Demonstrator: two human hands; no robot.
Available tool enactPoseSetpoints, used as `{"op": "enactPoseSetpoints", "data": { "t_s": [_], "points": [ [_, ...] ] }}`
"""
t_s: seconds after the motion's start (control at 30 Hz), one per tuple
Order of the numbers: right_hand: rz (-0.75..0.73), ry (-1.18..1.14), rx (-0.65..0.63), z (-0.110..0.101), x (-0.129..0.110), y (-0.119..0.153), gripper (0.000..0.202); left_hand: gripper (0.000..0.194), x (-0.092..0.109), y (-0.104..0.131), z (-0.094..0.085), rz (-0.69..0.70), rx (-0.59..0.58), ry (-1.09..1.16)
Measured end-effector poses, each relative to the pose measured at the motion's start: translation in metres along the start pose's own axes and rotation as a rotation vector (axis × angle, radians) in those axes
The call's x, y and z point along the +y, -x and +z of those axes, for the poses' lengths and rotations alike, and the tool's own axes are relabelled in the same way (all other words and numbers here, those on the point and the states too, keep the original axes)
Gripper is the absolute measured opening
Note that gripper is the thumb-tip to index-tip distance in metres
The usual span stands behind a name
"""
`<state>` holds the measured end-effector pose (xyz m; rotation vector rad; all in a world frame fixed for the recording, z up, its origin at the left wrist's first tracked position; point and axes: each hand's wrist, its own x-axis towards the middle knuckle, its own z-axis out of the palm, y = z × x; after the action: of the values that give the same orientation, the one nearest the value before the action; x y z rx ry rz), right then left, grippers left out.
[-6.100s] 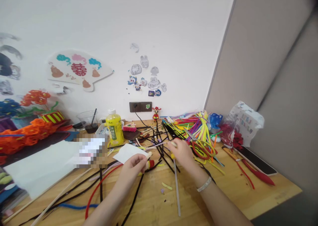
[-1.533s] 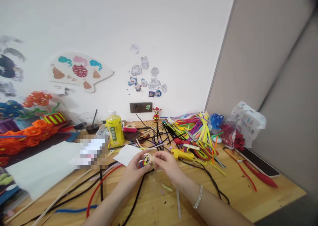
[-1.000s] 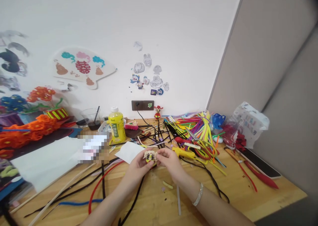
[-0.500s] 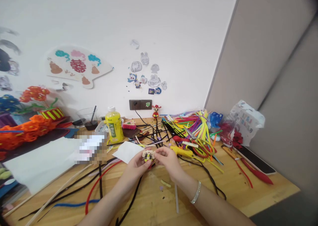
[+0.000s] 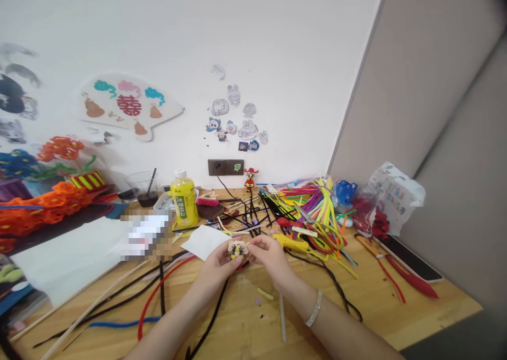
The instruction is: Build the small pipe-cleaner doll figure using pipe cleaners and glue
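Note:
Near the middle of the table, my left hand (image 5: 222,259) grips a small pipe-cleaner doll (image 5: 237,249) from its left side, with the thumb across the lower front. The doll has a cream head with black and yellow marks, and a bit of red shows below it. My right hand (image 5: 266,252) pinches the doll's right edge between thumb and fingertips. Whether a separate small piece sits in that pinch, I cannot tell. A white paper sheet (image 5: 206,241) lies just behind my left hand. Close to my right hand rests a yellow glue gun (image 5: 291,242).
A yellow drink bottle (image 5: 184,199) stands behind the paper. Colourful pipe cleaners (image 5: 322,201) are heaped at back right, with scissors (image 5: 304,212) among them. A similar red-hatted doll (image 5: 249,179) stands by the wall. Pliers (image 5: 396,265) and a phone (image 5: 412,257) lie at right.
The whole view has shifted slightly, so everything sits a little further right. Both hands stay on the doll, with barely any movement.

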<state>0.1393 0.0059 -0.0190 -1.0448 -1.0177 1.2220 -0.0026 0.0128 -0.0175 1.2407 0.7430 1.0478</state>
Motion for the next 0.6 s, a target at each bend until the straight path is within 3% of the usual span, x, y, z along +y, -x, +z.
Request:
{"op": "enactPoseSetpoints", "data": {
  "t_s": [0.33, 0.5, 0.6],
  "points": [
    [-0.017, 0.065, -0.054, -0.003, -0.003, 0.001, 0.025, 0.040, 0.008, 0.001, 0.002, -0.082, 0.018, 0.081],
    [-0.105, 0.203, -0.163, -0.004, -0.001, -0.001, 0.019, 0.018, 0.014, 0.005, 0.002, -0.111, 0.013, -0.098],
    [-0.161, 0.296, -0.231, -0.005, 0.000, 0.000, 0.013, 0.025, 0.016, 0.005, 0.002, -0.069, 0.017, -0.221]
  ]
}}
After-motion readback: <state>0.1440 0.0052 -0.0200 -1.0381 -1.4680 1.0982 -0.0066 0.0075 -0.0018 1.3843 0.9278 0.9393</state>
